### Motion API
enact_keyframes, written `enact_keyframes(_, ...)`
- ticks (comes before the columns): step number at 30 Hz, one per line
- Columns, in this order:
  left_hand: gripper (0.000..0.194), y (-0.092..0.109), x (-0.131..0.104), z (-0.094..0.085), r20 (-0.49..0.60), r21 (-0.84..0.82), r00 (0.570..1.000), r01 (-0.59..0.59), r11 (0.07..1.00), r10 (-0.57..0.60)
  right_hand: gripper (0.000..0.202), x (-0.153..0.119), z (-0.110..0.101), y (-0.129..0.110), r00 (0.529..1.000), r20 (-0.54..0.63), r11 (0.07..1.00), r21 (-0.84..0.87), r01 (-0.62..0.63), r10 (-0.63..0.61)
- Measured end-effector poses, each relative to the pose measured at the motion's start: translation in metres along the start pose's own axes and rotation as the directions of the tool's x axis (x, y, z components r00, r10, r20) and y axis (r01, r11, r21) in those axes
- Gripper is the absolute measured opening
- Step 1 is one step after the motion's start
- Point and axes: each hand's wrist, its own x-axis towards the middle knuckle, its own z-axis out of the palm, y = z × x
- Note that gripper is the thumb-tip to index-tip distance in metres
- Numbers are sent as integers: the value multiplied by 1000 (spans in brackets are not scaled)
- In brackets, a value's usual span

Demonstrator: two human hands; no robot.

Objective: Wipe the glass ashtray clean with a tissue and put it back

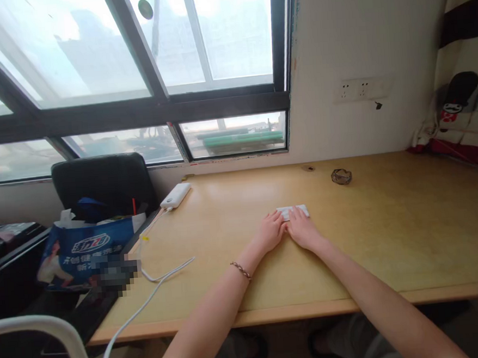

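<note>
A small white flat item (301, 211), perhaps a folded tissue or cloth, lies on the yellowish wooden table (232, 201). My left hand (270, 231) rests at its left end, fingers stretched forward and low to the tabletop. Beside it, my right hand (302, 228) lies over the item's middle with its fingers extended. The two hands touch or nearly touch at the thumbs. Neither hand visibly grips the item. A braided bracelet circles my left wrist.
A white power bank (176, 196) with a white cable (164, 277) is at the table's left edge. A dark coiled object (341, 177) sits toward the back right. Left of the table are a blue bag (86, 249) and a black chair (104, 180). Behind are a window and wall sockets (354, 90).
</note>
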Motion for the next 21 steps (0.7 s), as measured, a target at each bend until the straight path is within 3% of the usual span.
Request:
enact_keyframes(4,28,-3,-1,3,94,61,996,-13,998,7,61,-6,8,-2,989,149,998,-57,-9,18)
enact_keyframes(13,28,0,-1,0,148,245,989,-48,968,12,75,-10,-6,5,977,189,990,-119,-75,97)
enact_keyframes(17,29,1,-1,-1,170,364,985,-76,928,14,76,-22,-17,33,975,164,975,-190,-117,149)
enact_keyframes(21,29,-3,-2,1,174,407,984,-107,907,38,65,-39,-40,82,980,151,975,-201,-94,126)
